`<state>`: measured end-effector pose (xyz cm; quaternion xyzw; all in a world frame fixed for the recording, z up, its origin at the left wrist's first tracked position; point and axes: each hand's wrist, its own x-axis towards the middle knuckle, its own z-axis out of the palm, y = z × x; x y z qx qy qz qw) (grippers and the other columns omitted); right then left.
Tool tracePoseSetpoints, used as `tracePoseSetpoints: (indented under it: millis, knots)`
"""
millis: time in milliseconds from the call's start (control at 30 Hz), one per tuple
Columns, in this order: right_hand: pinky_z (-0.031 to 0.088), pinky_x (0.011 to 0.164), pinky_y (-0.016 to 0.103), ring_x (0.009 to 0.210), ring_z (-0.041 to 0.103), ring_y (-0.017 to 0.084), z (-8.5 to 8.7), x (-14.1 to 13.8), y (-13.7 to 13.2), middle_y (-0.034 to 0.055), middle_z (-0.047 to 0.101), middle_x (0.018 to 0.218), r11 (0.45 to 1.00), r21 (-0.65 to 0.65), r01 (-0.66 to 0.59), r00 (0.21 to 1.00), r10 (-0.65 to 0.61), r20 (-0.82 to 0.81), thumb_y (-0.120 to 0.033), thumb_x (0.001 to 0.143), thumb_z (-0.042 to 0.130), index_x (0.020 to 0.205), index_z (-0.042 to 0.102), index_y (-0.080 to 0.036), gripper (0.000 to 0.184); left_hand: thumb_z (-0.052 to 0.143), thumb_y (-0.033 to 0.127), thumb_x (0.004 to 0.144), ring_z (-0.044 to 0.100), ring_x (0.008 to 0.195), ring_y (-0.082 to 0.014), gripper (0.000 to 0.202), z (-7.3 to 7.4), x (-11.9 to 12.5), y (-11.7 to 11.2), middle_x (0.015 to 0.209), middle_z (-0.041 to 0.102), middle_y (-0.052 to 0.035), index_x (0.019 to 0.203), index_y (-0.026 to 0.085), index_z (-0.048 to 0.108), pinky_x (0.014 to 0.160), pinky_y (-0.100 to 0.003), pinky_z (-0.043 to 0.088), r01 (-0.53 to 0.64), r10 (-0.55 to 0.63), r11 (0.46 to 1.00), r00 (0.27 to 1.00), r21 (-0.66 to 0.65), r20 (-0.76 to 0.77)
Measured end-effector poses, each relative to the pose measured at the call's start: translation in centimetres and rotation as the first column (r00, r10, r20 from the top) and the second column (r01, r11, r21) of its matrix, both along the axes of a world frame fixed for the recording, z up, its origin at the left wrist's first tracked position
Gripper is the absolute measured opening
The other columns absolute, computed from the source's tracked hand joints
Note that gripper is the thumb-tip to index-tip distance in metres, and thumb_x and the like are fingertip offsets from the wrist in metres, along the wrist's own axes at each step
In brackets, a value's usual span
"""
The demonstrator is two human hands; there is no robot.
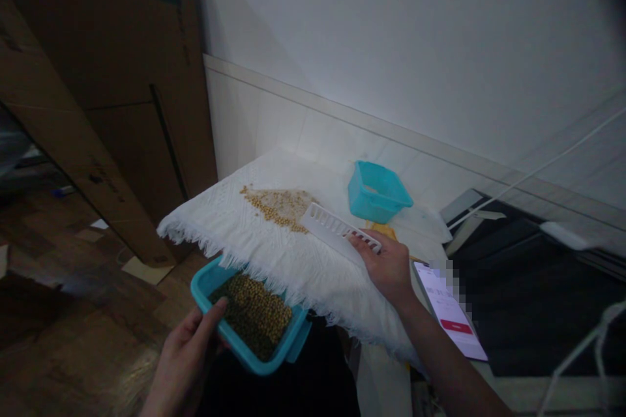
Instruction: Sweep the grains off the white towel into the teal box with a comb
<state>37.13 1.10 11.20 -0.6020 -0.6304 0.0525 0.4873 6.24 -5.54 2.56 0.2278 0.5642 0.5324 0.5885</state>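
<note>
While our left hand (188, 352) grips the tub (205, 283) by its near left corner, thumb laid over the rim and fingers curled beneath, the tub hangs just below the towel's (293, 260) fringed near edge, off the table. It is filled with beans (254, 313), and the fringe overlaps its far rim. Our right hand (388, 267) rests on the towel near its right edge, fingers closed round the near end of a white slotted grille (332, 227). The grille lies flat on the towel, its far end touching a heap of loose beans (278, 205) spread towards the far left corner. Near the towel's far right corner stands a second tub (362, 205), well apart from the heap. A phone (450, 309) with a lit screen lies just beside our right wrist, at the table's right edge. Cardboard (122, 78) leans at the left.
</note>
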Motion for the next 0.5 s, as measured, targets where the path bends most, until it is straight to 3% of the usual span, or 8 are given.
tracePoseSetpoints:
  millis: [267, 500]
  knots:
    - [0.056, 0.055, 0.029, 0.059, 0.072, 0.021, 0.2, -0.1, -1.4, 0.0045, 0.082, 0.074, 0.999, -0.040, -0.020, 1.000, 0.021, 0.018, -0.047, 0.090, 0.072, 0.085, 0.085, -0.023, 0.027, 0.088, 0.060, 0.073, 0.054, 0.054, -0.0119, 0.045, -1.0, -0.3, 0.0, 0.058, 0.062, 0.0029, 0.075, 0.019, 0.070, 0.052, -0.021, 0.047, 0.030, -0.030, 1.000, 0.999, 0.006, -0.029]
    - [0.055, 0.052, 0.028, 0.055, 0.071, 0.020, 0.8, -0.2, -2.4, 0.0037, 0.080, 0.069, 0.999, -0.041, 0.019, 1.000, -0.019, -0.011, -0.048, 0.088, 0.073, 0.083, 0.085, -0.022, 0.029, 0.090, 0.060, 0.070, 0.055, 0.056, -0.0129, 0.046, -1.0, -0.2, 0.1, 0.060, 0.063, 0.0023, 0.072, 0.019, 0.070, 0.054, -0.023, 0.050, 0.028, -0.028, 1.000, 1.000, 0.005, 0.010]
